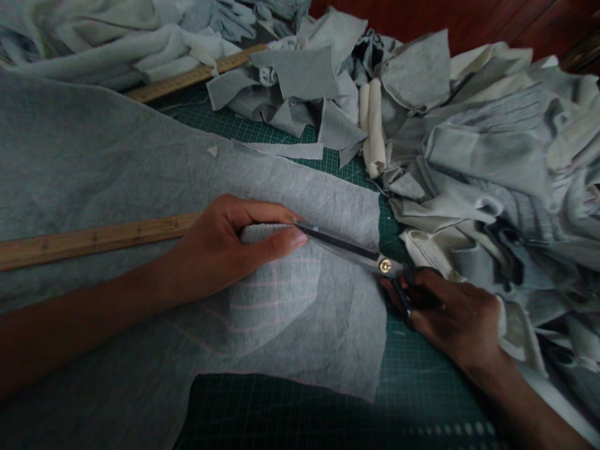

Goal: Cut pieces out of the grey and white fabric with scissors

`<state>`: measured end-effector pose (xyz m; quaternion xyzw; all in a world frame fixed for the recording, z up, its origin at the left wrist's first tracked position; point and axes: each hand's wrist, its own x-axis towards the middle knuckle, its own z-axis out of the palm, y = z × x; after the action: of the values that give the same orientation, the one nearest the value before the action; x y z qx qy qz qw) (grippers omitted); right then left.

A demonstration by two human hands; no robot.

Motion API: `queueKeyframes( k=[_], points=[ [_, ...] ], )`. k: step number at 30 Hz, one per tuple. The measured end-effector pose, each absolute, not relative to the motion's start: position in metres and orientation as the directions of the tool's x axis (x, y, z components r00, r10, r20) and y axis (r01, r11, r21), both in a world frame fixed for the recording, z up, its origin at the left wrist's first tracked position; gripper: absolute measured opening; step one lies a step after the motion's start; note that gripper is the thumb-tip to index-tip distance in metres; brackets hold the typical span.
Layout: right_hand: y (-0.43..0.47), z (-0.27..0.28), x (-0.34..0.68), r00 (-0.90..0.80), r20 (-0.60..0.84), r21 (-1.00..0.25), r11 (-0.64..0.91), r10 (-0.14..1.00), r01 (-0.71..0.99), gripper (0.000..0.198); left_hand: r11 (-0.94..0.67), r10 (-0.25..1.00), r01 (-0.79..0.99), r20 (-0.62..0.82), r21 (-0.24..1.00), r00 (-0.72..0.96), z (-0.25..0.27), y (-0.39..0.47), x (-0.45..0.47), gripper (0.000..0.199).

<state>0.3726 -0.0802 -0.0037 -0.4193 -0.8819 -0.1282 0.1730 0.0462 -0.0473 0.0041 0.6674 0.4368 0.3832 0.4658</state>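
The left hand [239,244] pinches pink-lined cloth [276,300] between thumb and forefinger, over the broad gray cloth [117,169] at the middle of the scene; whether the lined part is a fold or a separate piece is hard to tell. The right hand [462,312] grips the scissors [347,244] by their handles, the blades pointing left and seemingly almost together, tips right at the left thumb. For a clean snip, it would be wise to draw that thumb back from the points — keeping the cloth taut — and lift the pinched layer, so the gray cloth beneath, spread over the green cutting mat [422,375], isn't nicked.
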Motion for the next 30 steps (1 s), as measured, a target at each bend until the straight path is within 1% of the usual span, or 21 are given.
queueKeyframes(
  k=[3,6,10,13,21,25,30],
  points=[
    [-0.081,-0.004,0.373,-0.58,0.401,0.054,0.614,0.709,0.788,0.012,-0.175,0.941,0.225,0.096,0.958,0.325,0.005,-0.047,0.047,0.008],
    [-0.083,-0.008,0.374,-0.534,0.419,0.031,0.576,0.735,0.817,0.013,-0.182,0.939,0.217,0.104,0.959,0.328,0.005,-0.047,0.046,0.01],
    [-0.084,-0.01,0.373,-0.423,0.425,-0.058,0.491,0.8,0.869,0.026,-0.211,0.937,0.228,0.13,0.951,0.324,0.002,-0.046,0.047,0.01],
    [-0.083,-0.01,0.371,-0.41,0.42,-0.103,0.491,0.81,0.865,0.031,-0.217,0.942,0.237,0.138,0.947,0.307,0.001,-0.044,0.047,0.012],
    [-0.085,-0.014,0.377,-0.496,0.398,-0.036,0.554,0.772,0.832,0.016,-0.217,0.938,0.228,0.138,0.949,0.318,0.0,-0.043,0.046,0.012],
    [-0.085,-0.015,0.376,-0.489,0.407,-0.01,0.539,0.771,0.842,0.013,-0.164,0.942,0.274,0.068,0.948,0.328,-0.001,-0.042,0.045,0.013],
    [-0.084,-0.014,0.375,-0.499,0.408,0.008,0.544,0.764,0.839,0.007,-0.201,0.922,0.268,0.089,0.942,0.378,-0.003,-0.04,0.044,0.013]
  ],
)
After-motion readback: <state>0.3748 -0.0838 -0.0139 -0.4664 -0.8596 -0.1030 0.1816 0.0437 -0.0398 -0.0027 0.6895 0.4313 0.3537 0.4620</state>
